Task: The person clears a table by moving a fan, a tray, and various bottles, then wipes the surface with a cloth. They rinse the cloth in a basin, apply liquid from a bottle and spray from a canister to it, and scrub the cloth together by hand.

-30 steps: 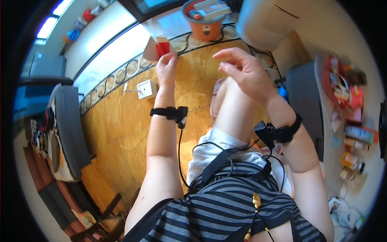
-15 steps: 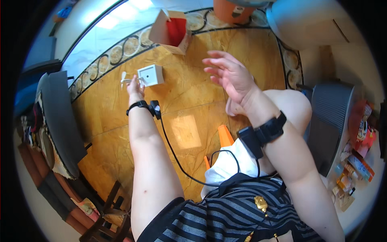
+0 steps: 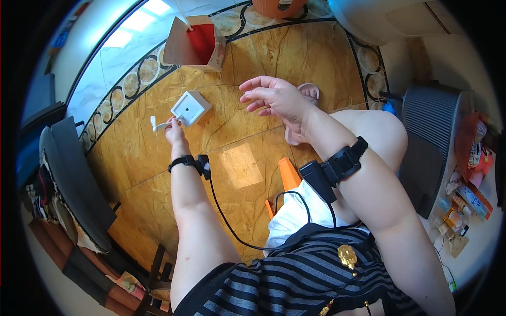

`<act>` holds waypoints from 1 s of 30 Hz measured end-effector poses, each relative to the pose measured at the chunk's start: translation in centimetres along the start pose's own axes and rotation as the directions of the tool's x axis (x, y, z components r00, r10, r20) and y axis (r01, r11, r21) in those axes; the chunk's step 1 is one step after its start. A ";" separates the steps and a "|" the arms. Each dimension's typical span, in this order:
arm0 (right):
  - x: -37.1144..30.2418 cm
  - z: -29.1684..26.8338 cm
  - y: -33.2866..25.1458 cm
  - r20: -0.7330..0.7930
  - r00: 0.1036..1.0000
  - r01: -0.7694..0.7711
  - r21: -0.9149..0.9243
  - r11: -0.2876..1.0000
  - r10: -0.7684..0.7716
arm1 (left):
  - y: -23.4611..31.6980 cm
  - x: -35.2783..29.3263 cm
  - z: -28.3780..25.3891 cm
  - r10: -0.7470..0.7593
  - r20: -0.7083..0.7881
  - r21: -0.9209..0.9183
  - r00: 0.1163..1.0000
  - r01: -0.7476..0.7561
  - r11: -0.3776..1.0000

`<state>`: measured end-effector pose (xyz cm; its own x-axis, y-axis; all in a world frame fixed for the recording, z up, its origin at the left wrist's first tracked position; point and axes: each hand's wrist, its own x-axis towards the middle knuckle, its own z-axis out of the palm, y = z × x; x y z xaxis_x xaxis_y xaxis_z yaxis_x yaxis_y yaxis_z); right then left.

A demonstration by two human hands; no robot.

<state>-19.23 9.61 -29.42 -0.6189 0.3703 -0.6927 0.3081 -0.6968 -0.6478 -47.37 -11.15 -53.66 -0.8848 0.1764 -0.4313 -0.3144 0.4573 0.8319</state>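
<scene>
My left hand (image 3: pixel 175 131) reaches out ahead over the floor, its fingers pinched on a white propeller piece (image 3: pixel 154 125) with thin blades. Just past the fingertips is a white square box (image 3: pixel 200 103); a recessed face with a small dark hole points toward me. The fingers hide where propeller and box meet, so I cannot tell whether they are joined. To the right, my right hand (image 3: pixel 276 104) hangs in the air with bent, spread fingers and nothing in it.
A paper bag (image 3: pixel 215 59) with a red inside stands beyond the box, near the patterned tile border. An orange bucket (image 3: pixel 279 7) is at the far edge. Grey chairs (image 3: pixel 429 142) flank both sides. An orange stool leg (image 3: pixel 289 175) shows below me. A cable (image 3: pixel 232 227) runs from my left wrist.
The white box has turned and tilted beside my left hand. My right hand has shifted left in the picture and remains empty. The whole view has moved slightly, carrying the paper bag leftward.
</scene>
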 end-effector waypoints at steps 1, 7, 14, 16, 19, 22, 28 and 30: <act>0.1 0.0 0.0 0.004 1.000 -0.003 0.003 1.000 0.003 | -0.3 -0.9 -0.2 0.002 0.044 0.002 0.999 -0.002 1.000; 0.5 0.7 0.1 -0.008 0.999 0.039 -0.029 0.999 -0.040 | -3.9 -5.3 3.3 0.199 -0.155 0.094 0.968 -0.186 0.978; 0.5 0.9 0.3 0.029 1.000 0.008 -0.092 0.996 -0.006 | -1.7 -8.2 10.8 -0.091 -0.336 0.566 0.938 0.278 0.776; 0.3 1.0 0.1 0.036 0.999 0.008 -0.102 0.995 -0.005 | -0.3 -8.1 10.1 -0.219 -0.318 0.545 0.922 0.367 0.754; 0.5 1.0 0.2 0.043 0.999 0.037 -0.099 0.994 -0.033 | -2.2 -7.4 7.7 -0.060 -0.262 0.627 0.963 0.218 0.748; 0.3 -0.6 0.8 -0.014 0.998 0.067 -0.107 0.992 -0.069 | -1.0 -10.1 5.5 -0.273 0.205 0.006 0.940 0.278 0.961; -3.2 -2.8 2.6 0.055 0.839 0.400 -0.736 0.546 -0.541 | 10.3 -19.2 3.9 0.171 0.313 -0.040 0.934 -0.167 0.985; -5.3 -3.7 3.3 0.189 0.601 0.568 -0.784 0.249 -0.777 | 15.4 -23.3 5.3 0.292 0.389 -0.144 0.874 -0.256 0.956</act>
<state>-12.28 7.66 -29.07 -0.7478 0.6475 0.1466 0.2915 0.5186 -0.8038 -29.81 -3.60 -32.67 -0.7309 0.6269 -0.2696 -0.1237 0.2668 0.9558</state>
